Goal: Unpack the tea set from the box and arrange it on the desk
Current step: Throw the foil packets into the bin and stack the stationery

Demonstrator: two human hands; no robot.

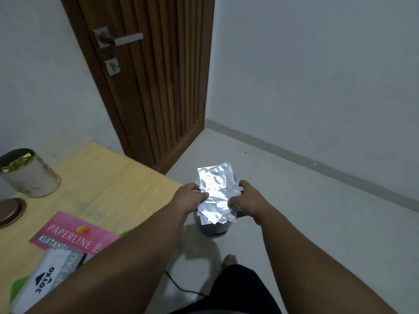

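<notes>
Both my hands hold a bundle of shiny silver foil sachets (216, 191) out over the floor, just past the desk's right corner. My left hand (189, 196) grips the bundle's left edge and my right hand (247, 200) grips its right side. Directly below the sachets a grey round container (214, 228) stands on the floor, mostly hidden by them. On the yellow desk (102, 184) at the far left stands an open white tin (31, 175) with gold foil lining inside. Its dark round lid (10, 211) lies flat in front of it.
A pink Paperline receipt book (72, 234) and a white Joyko stamp pad box (45, 282) lie on the desk's near side. A brown wooden door (147, 75) stands behind the desk. A black cable (181, 288) runs across the tiled floor beside my foot (229, 260).
</notes>
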